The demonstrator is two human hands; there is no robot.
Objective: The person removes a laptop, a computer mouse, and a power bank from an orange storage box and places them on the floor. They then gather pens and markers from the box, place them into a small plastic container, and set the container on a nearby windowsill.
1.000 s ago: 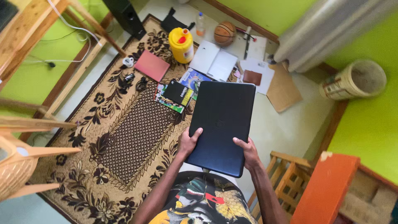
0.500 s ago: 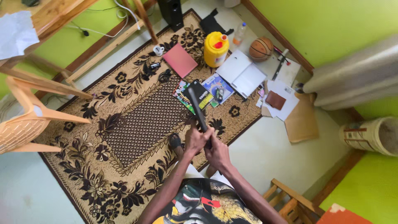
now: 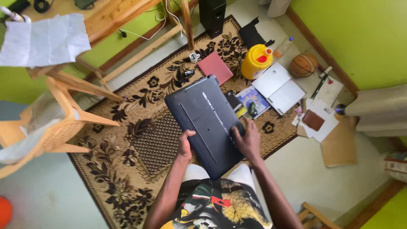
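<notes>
Laptop (image 3: 206,123) flipped since earlier frame, underside now up, over patterned rug (image 3: 127,169). Left hand (image 3: 185,144) grips left edge, right hand (image 3: 246,140) grips right edge. Stiff, weighty, smooth, fragile; hold both long edges.

The dark laptop (image 3: 207,123), held underside up, hides its own screen side and covers the middle of the patterned carpet (image 3: 127,169) beneath it. It also covers most of the black booklet (image 3: 235,106) near the carpet's far edge, and the nearer corner of the colourful magazine (image 3: 251,101) beside that. The left hand (image 3: 185,145) shows only thumb and knuckles; its fingers lie under the laptop. Small dark items (image 3: 186,73) on the carpet's far border are too small to identify. The plastic chair (image 3: 38,127) is cut off at the left, as is an orange object (image 3: 4,211) at the bottom-left corner. The wooden worktop (image 3: 106,17) runs off the top.
</notes>
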